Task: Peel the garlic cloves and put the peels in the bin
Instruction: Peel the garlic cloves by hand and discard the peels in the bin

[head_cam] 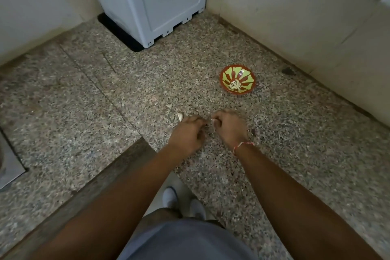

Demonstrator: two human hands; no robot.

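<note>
While pale peeled pieces already lay in the patterned bowl point(237, 80), the left hand point(186, 135) and right hand point(229, 127) pinched a garlic clove point(213, 120) over the granite counter point(105, 101), another clove point(180, 116) waiting just beside them, no bin visible.

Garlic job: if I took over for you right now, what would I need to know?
Left hand: fingers curled; what it holds is hidden.
Right hand: pinching a small white bit, probably a garlic clove.
Another clove lies on the counter beside the left hand.
The red-and-green bowl to the right holds some pale pieces.
No bin in sight.
Left: finish peeling, then bin the peels.
</note>
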